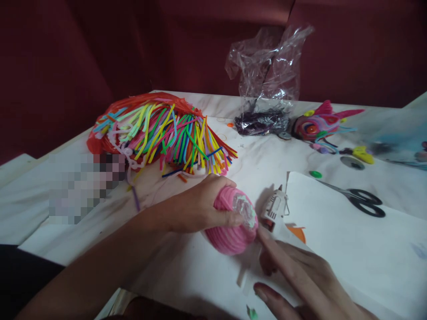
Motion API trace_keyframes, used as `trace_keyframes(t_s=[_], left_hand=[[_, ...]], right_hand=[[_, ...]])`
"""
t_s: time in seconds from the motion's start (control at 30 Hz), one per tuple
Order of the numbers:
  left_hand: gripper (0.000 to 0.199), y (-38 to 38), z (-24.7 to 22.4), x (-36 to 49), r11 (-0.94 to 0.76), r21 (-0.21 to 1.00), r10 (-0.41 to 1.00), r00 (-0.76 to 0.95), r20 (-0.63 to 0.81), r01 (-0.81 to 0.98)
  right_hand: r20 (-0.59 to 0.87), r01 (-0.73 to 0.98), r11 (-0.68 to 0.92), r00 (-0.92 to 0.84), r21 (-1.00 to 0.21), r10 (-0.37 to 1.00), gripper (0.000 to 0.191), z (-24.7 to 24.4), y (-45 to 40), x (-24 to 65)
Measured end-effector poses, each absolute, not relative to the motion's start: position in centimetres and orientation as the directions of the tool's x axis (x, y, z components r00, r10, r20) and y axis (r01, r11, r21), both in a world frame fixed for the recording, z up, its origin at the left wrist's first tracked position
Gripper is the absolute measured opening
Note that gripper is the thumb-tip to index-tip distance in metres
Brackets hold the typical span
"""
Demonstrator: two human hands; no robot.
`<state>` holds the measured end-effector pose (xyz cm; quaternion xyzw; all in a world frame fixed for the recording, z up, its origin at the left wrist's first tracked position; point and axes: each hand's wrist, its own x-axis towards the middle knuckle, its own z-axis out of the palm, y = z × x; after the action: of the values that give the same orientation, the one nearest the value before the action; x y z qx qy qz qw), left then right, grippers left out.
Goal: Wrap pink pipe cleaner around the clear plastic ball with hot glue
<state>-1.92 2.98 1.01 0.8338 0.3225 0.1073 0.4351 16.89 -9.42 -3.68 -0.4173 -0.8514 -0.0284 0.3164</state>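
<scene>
My left hand is wrapped round a pink ball, its thumb across the front. The ball looks covered in coiled fuzzy pipe cleaner, with a bare whitish, shiny patch facing up and right. My right hand has its index finger stretched out, its tip at the ball's right edge. The right thumb is spread away from that finger, and I see nothing held between them. Just beyond the ball lies a small white glue gun, nozzle pointing away.
Colourful pipe cleaners spill from a red bag at back left. A clear plastic bag with dark material stands behind. A decorated pink ball sits at back right. Black-handled scissors lie on white paper.
</scene>
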Motion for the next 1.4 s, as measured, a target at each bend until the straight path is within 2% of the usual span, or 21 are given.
trace_keyframes(t_s=[0.1,0.2,0.27,0.37,0.47,0.53,0.73,0.93,1.07,1.23,1.4], left_hand=[[0.043,3.0,0.9,-1.9,-0.394,0.803,0.637,0.763,-0.111,0.446],[0.043,3.1,0.7,-2.0,-0.409,0.801,0.637,0.765,-0.091,0.437],[0.042,3.1,0.5,-2.0,-0.425,0.799,0.634,0.77,-0.073,0.425],[0.041,3.1,0.5,-2.0,-0.427,0.798,0.628,0.774,-0.076,0.425],[0.041,3.1,0.6,-2.0,-0.423,0.798,0.63,0.772,-0.08,0.428],[0.042,3.1,0.7,-2.1,-0.43,0.79,0.627,0.774,-0.087,0.437],[0.041,3.2,0.6,-2.0,-0.421,0.788,0.64,0.763,-0.093,0.449],[0.044,3.2,0.1,-1.9,-0.388,0.8,0.701,0.71,-0.065,0.457],[0.047,2.9,0.2,-1.7,-0.367,0.808,0.724,0.687,-0.062,0.46],[0.036,2.7,0.6,-1.5,-0.37,0.807,0.705,0.704,-0.078,0.461],[0.039,2.7,1.1,-1.8,-0.323,0.82,0.671,0.725,-0.153,0.472]], right_hand=[[0.623,0.63,0.708,-0.423,-0.32,0.658,0.045,-3.7,-9.3,17.4],[0.549,0.544,0.678,-0.41,-0.494,0.729,0.041,-3.8,-9.4,17.5],[0.485,0.536,0.646,-0.428,-0.543,0.763,0.041,-4.1,-9.6,17.4],[0.449,0.632,0.599,-0.405,-0.492,0.797,0.04,-4.4,-9.8,17.4],[0.542,0.716,0.6,-0.365,-0.356,0.757,0.04,-4.3,-9.9,17.6],[0.543,0.745,0.588,-0.366,-0.316,0.756,0.041,-4.1,-9.9,17.7],[0.606,0.71,0.611,-0.324,-0.352,0.726,0.05,-3.9,-9.7,17.4],[0.529,0.748,0.52,-0.268,-0.412,0.805,0.047,-5.6,-10.6,17.4],[0.535,0.755,0.523,-0.274,-0.395,0.799,0.046,-5.9,-10.6,17.4],[0.54,0.76,0.532,-0.288,-0.373,0.791,0.047,-5.3,-9.9,17.2],[0.545,0.76,0.549,-0.312,-0.348,0.778,0.043,-4.7,-10.2,17.5]])
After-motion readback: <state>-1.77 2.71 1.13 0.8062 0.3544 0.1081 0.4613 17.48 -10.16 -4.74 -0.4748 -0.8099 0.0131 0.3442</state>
